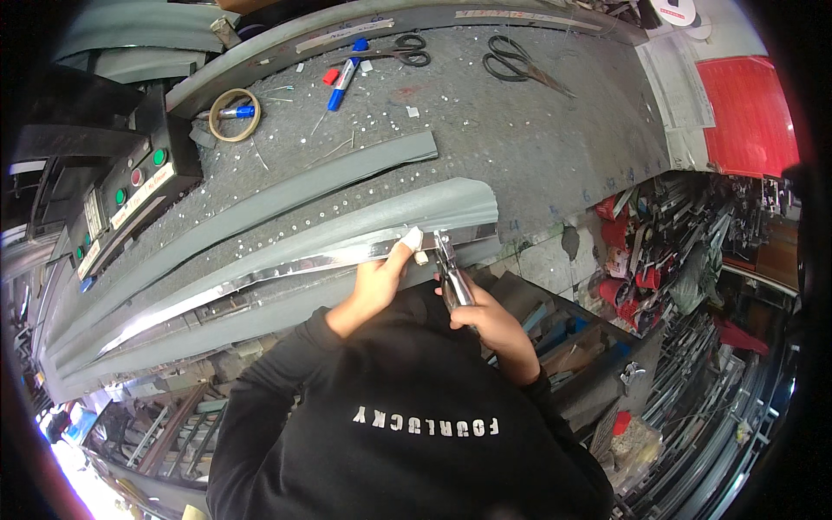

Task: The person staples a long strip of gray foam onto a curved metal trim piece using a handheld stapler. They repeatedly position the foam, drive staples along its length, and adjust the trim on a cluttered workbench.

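My left hand (378, 282), its thumb wrapped in white, grips a long shiny metal strip (316, 263) near its right end. The strip runs away to the lower left over grey-green sheet strips. In my right hand (492, 319) are metal hand pliers (453, 282), fingers closed round the handles. Their jaws meet the strip just right of my left thumb; exactly how they bite on it is too small to tell. Just beyond lies a wider grey-green sheet strip (433, 204), and a narrower grey-green strip (347, 167) is farther back.
Two pairs of scissors (511, 62) (407, 52), a blue marker (342, 85) and a tape roll (232, 115) lie on the grey bench (555, 130) among small scraps. A control box (139, 178) with buttons stands left. Metal rods (719, 399) crowd the right.
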{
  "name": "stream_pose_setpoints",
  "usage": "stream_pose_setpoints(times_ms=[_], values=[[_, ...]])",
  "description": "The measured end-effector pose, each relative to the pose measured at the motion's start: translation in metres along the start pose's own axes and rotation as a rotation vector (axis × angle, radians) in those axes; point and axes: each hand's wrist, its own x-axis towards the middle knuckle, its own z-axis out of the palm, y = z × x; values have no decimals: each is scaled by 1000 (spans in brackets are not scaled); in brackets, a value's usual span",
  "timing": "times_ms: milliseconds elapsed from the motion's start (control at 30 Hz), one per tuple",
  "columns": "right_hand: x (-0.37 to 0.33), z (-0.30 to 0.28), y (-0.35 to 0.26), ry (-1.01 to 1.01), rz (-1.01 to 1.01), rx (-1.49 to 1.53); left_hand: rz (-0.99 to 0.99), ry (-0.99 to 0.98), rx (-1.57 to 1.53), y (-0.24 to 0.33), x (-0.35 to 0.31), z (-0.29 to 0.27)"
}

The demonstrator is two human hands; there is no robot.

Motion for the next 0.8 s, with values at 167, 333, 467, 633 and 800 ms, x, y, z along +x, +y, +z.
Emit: stream_pose_setpoints(times_ms=[167,333,467,633,800], values=[[-4,-5,-3,349,-245,-655,118,39,-52,3,14,2],[-21,-55,-5,-265,59,281,14,-203,-84,-1,20,-7],[-24,-76,4,-219,-213,602,-88,-908,201,24,11,-32],[-8,-87,-5,-267,-386,666,120,-746,363,72,18,-49],[12,-87,-10,-544,-260,517,787,77,1448,60,62,-38]])
